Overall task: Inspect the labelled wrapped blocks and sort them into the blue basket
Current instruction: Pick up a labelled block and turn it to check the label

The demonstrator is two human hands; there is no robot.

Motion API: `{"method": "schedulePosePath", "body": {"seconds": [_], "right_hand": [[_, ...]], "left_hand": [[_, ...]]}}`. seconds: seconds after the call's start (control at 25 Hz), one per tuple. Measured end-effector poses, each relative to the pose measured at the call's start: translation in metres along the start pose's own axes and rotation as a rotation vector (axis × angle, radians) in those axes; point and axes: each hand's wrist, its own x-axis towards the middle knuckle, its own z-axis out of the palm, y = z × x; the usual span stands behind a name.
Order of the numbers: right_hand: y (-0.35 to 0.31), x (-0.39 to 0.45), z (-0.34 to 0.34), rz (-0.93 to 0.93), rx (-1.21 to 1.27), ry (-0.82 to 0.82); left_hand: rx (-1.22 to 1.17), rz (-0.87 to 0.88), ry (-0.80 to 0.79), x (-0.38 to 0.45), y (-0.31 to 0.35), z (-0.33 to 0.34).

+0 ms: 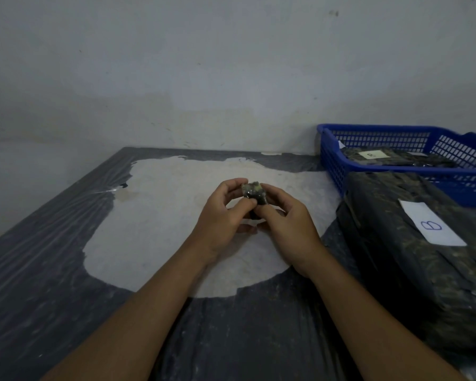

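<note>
Wrapped blocks are what we are sorting, and one small dark wrapped block [254,194] sits at the centre of our view, raised above the table [38,284] and pinched between both hands. Our left hand [220,215] curls its fingers round the block from nine o'clock; our right hand [283,218] nips it from three o'clock. We cannot see any label on it. At two o'clock stands the blue basket [333,163], already holding labelled blocks, and a large wrapped block [412,257] marked with a letter lies at three o'clock, just in front of it. Our worry: the wrap looks slick, so turning the piece between fingertips could let it slip onto the table, and an unread label could send it astray.
</note>
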Motion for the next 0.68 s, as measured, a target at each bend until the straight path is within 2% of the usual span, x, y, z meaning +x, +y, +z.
{"method": "schedulePosePath", "body": {"seconds": [0.48, 0.68], "right_hand": [[0.0044, 0.0017, 0.0007, -0.014, 0.010, 0.029], [0.0008, 0.0000, 0.0008, 0.002, 0.018, 0.014]], "left_hand": [[0.047, 0.025, 0.017, -0.0018, 0.0049, 0.0028], [0.022, -0.034, 0.027, 0.0000, 0.0035, 0.0016]]}}
